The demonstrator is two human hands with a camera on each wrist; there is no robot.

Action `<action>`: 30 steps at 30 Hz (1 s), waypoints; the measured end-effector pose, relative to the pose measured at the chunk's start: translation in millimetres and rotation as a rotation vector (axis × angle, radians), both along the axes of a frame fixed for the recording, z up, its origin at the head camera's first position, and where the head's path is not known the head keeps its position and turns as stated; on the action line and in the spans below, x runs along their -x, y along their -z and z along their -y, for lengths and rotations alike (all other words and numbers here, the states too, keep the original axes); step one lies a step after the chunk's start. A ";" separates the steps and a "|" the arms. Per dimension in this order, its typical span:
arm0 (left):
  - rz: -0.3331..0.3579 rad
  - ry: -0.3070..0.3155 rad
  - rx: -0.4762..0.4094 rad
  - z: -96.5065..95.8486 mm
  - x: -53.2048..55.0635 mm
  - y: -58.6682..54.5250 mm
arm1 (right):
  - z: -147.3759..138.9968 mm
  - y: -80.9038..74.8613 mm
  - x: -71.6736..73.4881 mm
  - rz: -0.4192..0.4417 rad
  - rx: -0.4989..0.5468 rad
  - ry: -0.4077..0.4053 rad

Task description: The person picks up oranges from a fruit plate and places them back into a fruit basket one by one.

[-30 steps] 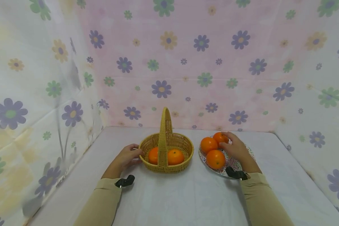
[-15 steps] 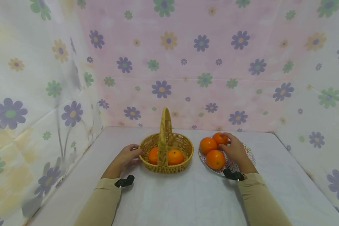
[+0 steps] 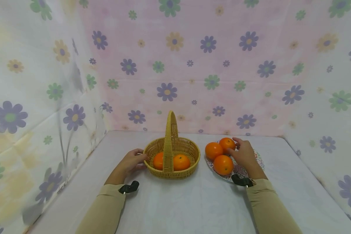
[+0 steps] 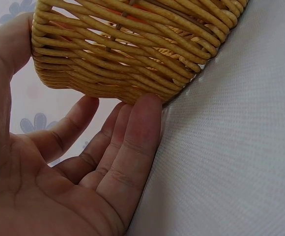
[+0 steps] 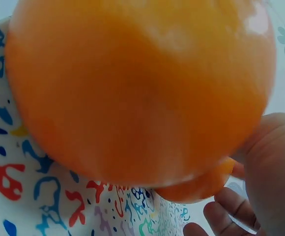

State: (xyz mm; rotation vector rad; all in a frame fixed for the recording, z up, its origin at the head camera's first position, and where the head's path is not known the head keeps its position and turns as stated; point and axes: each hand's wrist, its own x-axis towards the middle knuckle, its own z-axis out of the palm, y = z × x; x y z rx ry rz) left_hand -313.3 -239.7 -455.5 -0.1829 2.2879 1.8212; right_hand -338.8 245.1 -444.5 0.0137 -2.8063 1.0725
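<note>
My left hand (image 3: 131,162) holds the left end of a yellow wicker basket (image 3: 187,174) with a tall arched handle. In the left wrist view its fingers (image 4: 142,123) press the woven wall from outside. Two oranges, a right one (image 3: 181,162) and a left one (image 3: 158,161) partly behind the handle, lie in the basket. My right hand (image 3: 245,157) is over a patterned plate (image 3: 258,160), thumb and fingertips right at the side of the back orange (image 3: 227,145). Beside that one sit a left orange (image 3: 214,150) and a front orange (image 3: 223,165), which fills the right wrist view.
Everything stands on a white-covered table (image 3: 175,204). Flower-print cloth (image 3: 193,71) encloses the back and both sides. Black camera mounts, a left one (image 3: 129,187) and a right one (image 3: 241,180), stick out at the wrists.
The right fingers have drawn off the top of the back orange to its right side. The back and left oranges have shifted slightly left. The left hand and basket stay put.
</note>
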 end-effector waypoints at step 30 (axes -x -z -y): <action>0.007 -0.006 0.010 0.2 1.4 0.6 | -3.2 -5.0 -3.8 0.059 0.112 0.019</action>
